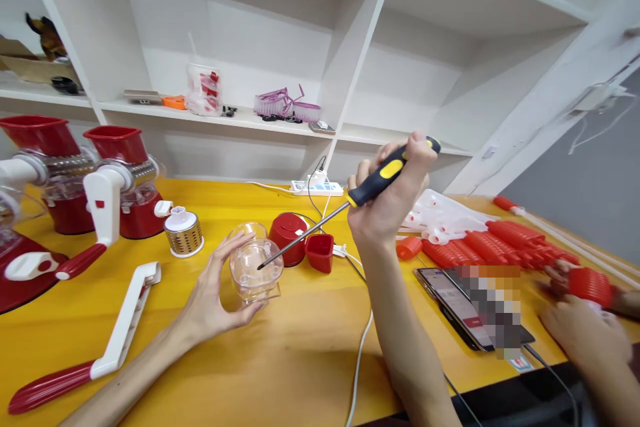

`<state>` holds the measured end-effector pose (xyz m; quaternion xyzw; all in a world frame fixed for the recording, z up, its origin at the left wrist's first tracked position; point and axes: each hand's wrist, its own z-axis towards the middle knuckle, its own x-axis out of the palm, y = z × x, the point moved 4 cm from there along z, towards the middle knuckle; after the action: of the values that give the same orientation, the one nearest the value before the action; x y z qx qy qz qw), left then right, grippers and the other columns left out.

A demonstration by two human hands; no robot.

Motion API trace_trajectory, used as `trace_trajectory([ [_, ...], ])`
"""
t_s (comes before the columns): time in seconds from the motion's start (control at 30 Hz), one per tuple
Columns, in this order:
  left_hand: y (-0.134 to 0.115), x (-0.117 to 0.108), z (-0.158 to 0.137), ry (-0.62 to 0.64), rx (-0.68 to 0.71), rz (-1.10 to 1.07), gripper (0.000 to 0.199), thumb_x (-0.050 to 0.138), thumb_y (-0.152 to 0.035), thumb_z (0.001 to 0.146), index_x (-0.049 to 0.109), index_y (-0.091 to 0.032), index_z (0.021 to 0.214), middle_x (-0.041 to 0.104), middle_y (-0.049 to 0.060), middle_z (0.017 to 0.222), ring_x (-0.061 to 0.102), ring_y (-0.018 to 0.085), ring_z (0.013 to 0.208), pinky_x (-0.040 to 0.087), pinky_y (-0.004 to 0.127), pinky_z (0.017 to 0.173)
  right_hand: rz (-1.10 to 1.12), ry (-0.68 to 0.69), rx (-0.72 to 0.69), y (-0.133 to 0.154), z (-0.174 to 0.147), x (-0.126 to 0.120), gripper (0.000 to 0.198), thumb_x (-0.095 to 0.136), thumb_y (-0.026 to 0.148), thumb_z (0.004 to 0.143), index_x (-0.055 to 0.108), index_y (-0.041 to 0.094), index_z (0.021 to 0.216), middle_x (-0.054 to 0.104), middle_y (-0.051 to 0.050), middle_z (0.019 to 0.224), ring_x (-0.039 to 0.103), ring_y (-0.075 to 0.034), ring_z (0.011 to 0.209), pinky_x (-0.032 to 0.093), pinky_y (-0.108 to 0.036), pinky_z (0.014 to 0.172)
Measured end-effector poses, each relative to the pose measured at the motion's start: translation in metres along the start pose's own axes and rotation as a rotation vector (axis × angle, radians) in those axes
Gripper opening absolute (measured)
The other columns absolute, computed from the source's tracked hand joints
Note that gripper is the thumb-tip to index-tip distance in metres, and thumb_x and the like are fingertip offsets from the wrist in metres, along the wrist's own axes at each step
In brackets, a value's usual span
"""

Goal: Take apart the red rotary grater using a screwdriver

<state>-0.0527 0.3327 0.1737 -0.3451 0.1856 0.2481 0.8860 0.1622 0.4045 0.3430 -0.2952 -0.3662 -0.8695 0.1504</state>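
My left hand [217,287] grips a clear plastic housing [253,263], thumb below and fingers along its far side. In my right hand [393,190] is a screwdriver [377,180] with a black and yellow handle, raised and slanting down to the left. Its tip overlaps the upturned face of the housing; whether it sits in a screw I cannot make out. Just behind the housing are a round red base [289,239] and a small red hopper [320,252]. A white crank [127,320] with a red handle lies left of my left hand.
Red rotary graters [123,180] stand at the left, near a metal grater drum [184,233]. A power strip [317,187] lies at the back, its cables crossing the table. At right are phones [457,307], red ribbed parts [493,243] and a co-worker's hands [585,333].
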Motion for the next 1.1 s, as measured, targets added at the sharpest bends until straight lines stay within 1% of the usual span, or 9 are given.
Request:
trace_trajectory([
  [0.17, 0.003, -0.002, -0.001, -0.007, -0.003, 0.01, 0.088, 0.08, -0.036, 0.072, 0.035, -0.024, 0.146, 0.051, 0.016, 0.146, 0.047, 0.037, 0.139, 0.04, 0.062, 0.114, -0.002, 0.036, 0.004, 0.003, -0.001, 0.001, 0.044, 0.064, 0.053, 0.076, 0.037, 0.022, 0.062, 0.025, 0.01, 0.056, 0.022, -0.002, 0.033, 0.013, -0.021, 0.031],
  [0.37, 0.003, -0.003, -0.001, 0.001, -0.009, 0.007, 0.09, 0.081, -0.036, 0.071, 0.035, -0.026, 0.147, 0.052, 0.016, 0.145, 0.048, 0.037, 0.138, 0.04, 0.062, 0.114, -0.008, 0.126, 0.022, 0.003, -0.006, 0.008, 0.046, 0.066, 0.054, 0.077, 0.038, 0.021, 0.06, 0.026, 0.01, 0.05, 0.024, -0.002, 0.031, 0.013, -0.02, 0.03],
  [0.53, 0.004, -0.002, -0.001, -0.002, -0.015, 0.014, 0.089, 0.081, -0.038, 0.07, 0.035, -0.026, 0.147, 0.053, 0.016, 0.144, 0.05, 0.038, 0.136, 0.042, 0.063, 0.112, -0.011, 0.126, 0.013, 0.0, -0.005, 0.008, 0.048, 0.065, 0.058, 0.077, 0.039, 0.021, 0.061, 0.029, 0.01, 0.051, 0.024, -0.002, 0.031, 0.013, -0.02, 0.03],
  [0.67, 0.004, -0.001, -0.001, -0.011, -0.003, 0.03, 0.09, 0.08, -0.038, 0.07, 0.036, -0.026, 0.147, 0.054, 0.015, 0.143, 0.051, 0.039, 0.136, 0.042, 0.063, 0.112, 0.005, 0.223, 0.019, 0.0, -0.003, 0.008, 0.051, 0.062, 0.063, 0.078, 0.039, 0.021, 0.061, 0.029, 0.01, 0.052, 0.023, -0.002, 0.031, 0.013, -0.021, 0.03],
  [0.73, 0.004, -0.002, 0.0, -0.013, 0.001, 0.023, 0.088, 0.08, -0.037, 0.07, 0.037, -0.026, 0.147, 0.055, 0.015, 0.143, 0.051, 0.038, 0.136, 0.042, 0.062, 0.112, 0.015, 0.212, 0.005, 0.001, 0.0, 0.005, 0.05, 0.06, 0.063, 0.08, 0.038, 0.021, 0.062, 0.028, 0.01, 0.054, 0.023, -0.001, 0.032, 0.013, -0.02, 0.03],
  [0.8, 0.004, -0.002, 0.0, 0.012, 0.01, -0.015, 0.088, 0.078, -0.033, 0.071, 0.035, -0.026, 0.148, 0.054, 0.015, 0.145, 0.05, 0.038, 0.137, 0.043, 0.062, 0.113, 0.043, 0.135, -0.026, 0.004, 0.003, -0.001, 0.049, 0.056, 0.062, 0.083, 0.038, 0.021, 0.063, 0.027, 0.009, 0.056, 0.022, -0.001, 0.032, 0.013, -0.019, 0.029],
  [0.93, 0.005, -0.002, 0.001, 0.076, 0.057, -0.107, 0.091, 0.07, -0.025, 0.072, 0.027, -0.023, 0.152, 0.041, 0.018, 0.155, 0.041, 0.038, 0.144, 0.039, 0.062, 0.115, 0.097, 0.046, -0.131, 0.019, -0.001, -0.006, 0.046, 0.041, 0.054, 0.093, 0.039, 0.02, 0.062, 0.028, 0.006, 0.058, 0.027, -0.001, 0.033, 0.016, -0.018, 0.028],
  [1.0, 0.006, -0.003, 0.001, 0.053, 0.062, -0.112, 0.093, 0.071, -0.026, 0.071, 0.027, -0.021, 0.153, 0.038, 0.019, 0.157, 0.039, 0.038, 0.145, 0.037, 0.062, 0.117, 0.094, 0.055, -0.168, 0.028, -0.008, -0.002, 0.049, 0.029, 0.046, 0.099, 0.041, 0.02, 0.06, 0.03, 0.005, 0.058, 0.031, -0.003, 0.033, 0.019, -0.019, 0.028],
  [1.1, 0.008, -0.002, -0.001, -0.001, 0.006, -0.086, 0.094, 0.078, -0.034, 0.069, 0.031, -0.023, 0.15, 0.044, 0.018, 0.152, 0.045, 0.037, 0.14, 0.039, 0.06, 0.116, 0.056, 0.025, -0.196, 0.037, -0.016, 0.004, 0.057, 0.018, 0.046, 0.102, 0.041, 0.021, 0.056, 0.031, 0.003, 0.054, 0.031, -0.005, 0.032, 0.021, -0.024, 0.026],
])
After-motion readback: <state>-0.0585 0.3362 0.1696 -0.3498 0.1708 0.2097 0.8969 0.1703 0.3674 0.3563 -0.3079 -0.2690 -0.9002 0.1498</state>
